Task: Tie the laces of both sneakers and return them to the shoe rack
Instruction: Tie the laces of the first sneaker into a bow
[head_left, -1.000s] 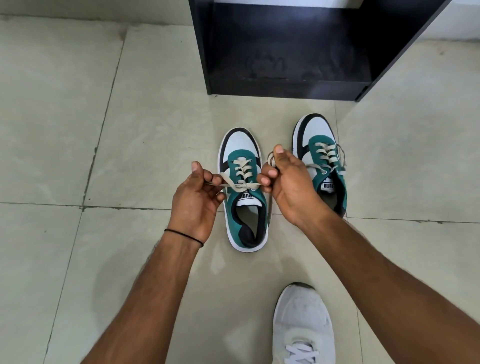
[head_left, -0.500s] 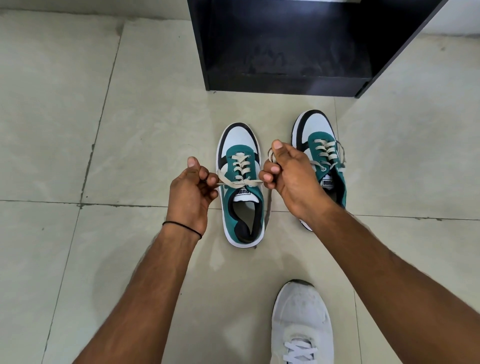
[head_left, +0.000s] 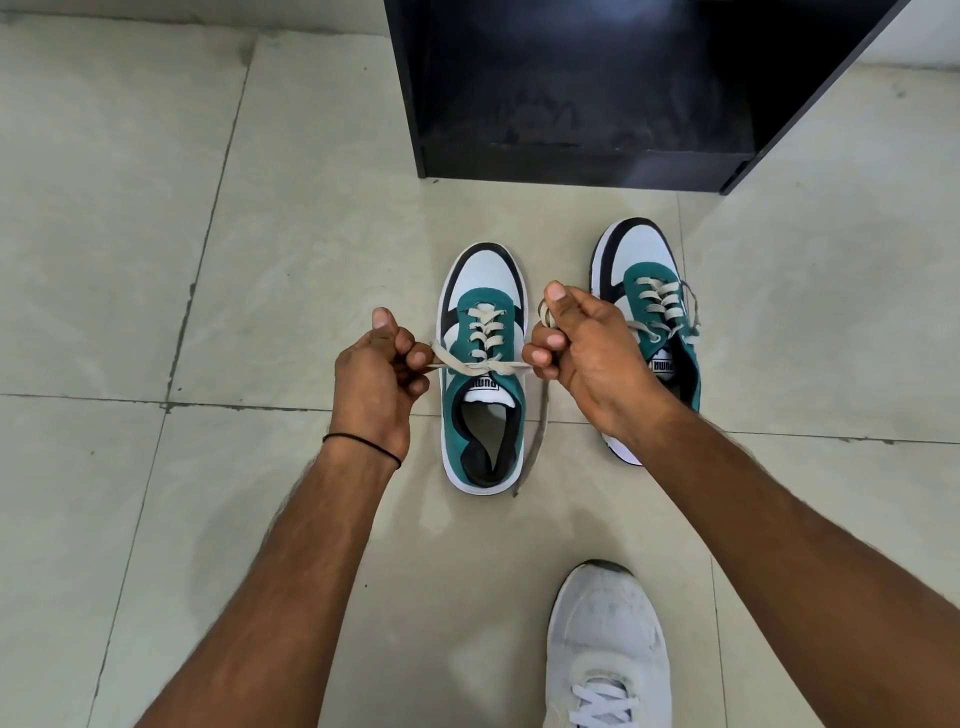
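Two green, white and black sneakers stand on the floor, toes toward the rack. Over the left sneaker (head_left: 483, 291) both hands pull its beige lace (head_left: 480, 366) tight across the tongue. My left hand (head_left: 376, 382) pinches one lace end on the shoe's left. My right hand (head_left: 592, 353) grips the other end on the shoe's right, with a loose tail hanging down past the heel. The right sneaker (head_left: 641, 260) sits beside it, partly hidden behind my right hand, its lace lying loose.
A black shoe rack (head_left: 571, 88) with an open bottom shelf stands just beyond the sneakers. My own white shoe (head_left: 605, 644) is on the tiles at the bottom. Pale tiled floor (head_left: 182, 234) spreads all around.
Both hands have drawn slightly apart, pulling the lace tauter across the left sneaker. The view has shifted a little closer to the floor.
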